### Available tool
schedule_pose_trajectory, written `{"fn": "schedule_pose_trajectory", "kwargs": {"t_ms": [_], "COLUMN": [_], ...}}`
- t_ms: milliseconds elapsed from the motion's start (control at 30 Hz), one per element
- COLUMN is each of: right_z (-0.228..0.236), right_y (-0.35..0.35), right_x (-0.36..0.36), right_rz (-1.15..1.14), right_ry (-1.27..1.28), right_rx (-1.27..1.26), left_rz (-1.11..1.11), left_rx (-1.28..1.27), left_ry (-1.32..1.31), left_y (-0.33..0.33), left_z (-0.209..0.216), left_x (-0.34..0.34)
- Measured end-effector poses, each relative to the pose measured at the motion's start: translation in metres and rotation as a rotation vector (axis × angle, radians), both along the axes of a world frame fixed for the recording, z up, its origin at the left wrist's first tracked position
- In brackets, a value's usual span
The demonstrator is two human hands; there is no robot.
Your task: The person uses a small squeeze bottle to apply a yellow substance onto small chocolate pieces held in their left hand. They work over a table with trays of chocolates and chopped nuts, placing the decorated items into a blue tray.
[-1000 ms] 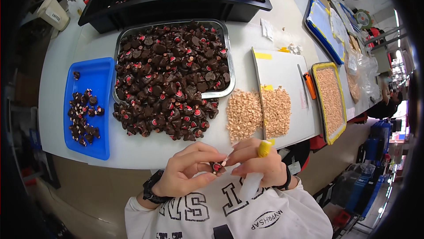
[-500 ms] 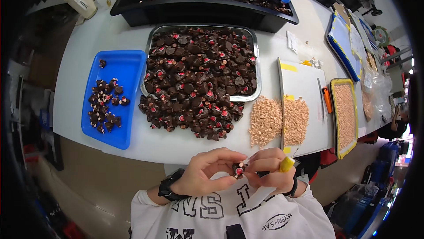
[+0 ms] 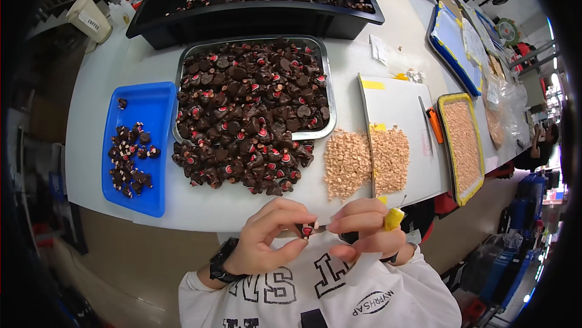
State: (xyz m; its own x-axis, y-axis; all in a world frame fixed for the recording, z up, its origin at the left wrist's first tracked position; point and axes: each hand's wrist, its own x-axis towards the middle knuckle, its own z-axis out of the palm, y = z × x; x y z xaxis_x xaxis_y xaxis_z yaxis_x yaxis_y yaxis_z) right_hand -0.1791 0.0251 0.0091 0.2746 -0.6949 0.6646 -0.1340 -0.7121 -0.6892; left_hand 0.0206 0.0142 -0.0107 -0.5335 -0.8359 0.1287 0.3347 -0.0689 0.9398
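My left hand (image 3: 270, 237) pinches a small dark brown piece (image 3: 307, 229) with a red spot and pale bits on it, between thumb and fingertips. Just beside it, my right hand (image 3: 367, 231) has a yellow-wrapped tool (image 3: 394, 219) tucked in its curled fingers, a thin pin rising from its end. The right thumb and forefinger are apart, clear of the brown piece. Ahead of both hands lies a heap of similar brown pieces (image 3: 242, 161), spilling from a metal tray (image 3: 331, 107). Small pale beige bits (image 3: 347, 164) lie in a pile nearer my right hand.
On the left, a blue tray (image 3: 148, 176) holds several brown pieces with pale bits. A large black bin (image 3: 254, 23) stands behind. Rightward are a white board (image 3: 403, 110), an orange-handled tool (image 3: 434, 125) and a yellow-edged tray (image 3: 480, 188) of beige bits. A person (image 3: 539, 152) is far right.
My hands have drawn apart: the right fingers have come off the brown piece, which stays in my left hand. The whole view has shifted, with the table appearing further left.
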Motion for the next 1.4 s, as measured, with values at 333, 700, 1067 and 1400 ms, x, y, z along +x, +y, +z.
{"fn": "schedule_pose_trajectory", "kwargs": {"t_ms": [333, 700, 1067, 1400], "right_z": [-0.009, -0.004, -0.008, -0.01], "right_y": [-0.003, 0.007, -0.001, 0.001], "right_x": [-0.003, -0.015, -0.011, 0.0], "right_rz": [0.091, 0.092, 0.138, 0.178], "right_ry": [-0.171, -0.276, -0.132, -0.016], "right_rx": [0.004, 0.176, 0.245, 0.183], "left_rz": [1.046, 0.189, 0.288, 0.373], "left_rx": [-0.233, -0.706, -0.696, -0.627], "left_ry": [-0.864, -0.911, -1.035, -0.623], "left_y": [-0.007, -0.018, -0.017, -0.012], "left_z": [0.019, 0.007, -0.004, -0.009], "left_x": [0.129, -0.009, -0.01, -0.005]}}
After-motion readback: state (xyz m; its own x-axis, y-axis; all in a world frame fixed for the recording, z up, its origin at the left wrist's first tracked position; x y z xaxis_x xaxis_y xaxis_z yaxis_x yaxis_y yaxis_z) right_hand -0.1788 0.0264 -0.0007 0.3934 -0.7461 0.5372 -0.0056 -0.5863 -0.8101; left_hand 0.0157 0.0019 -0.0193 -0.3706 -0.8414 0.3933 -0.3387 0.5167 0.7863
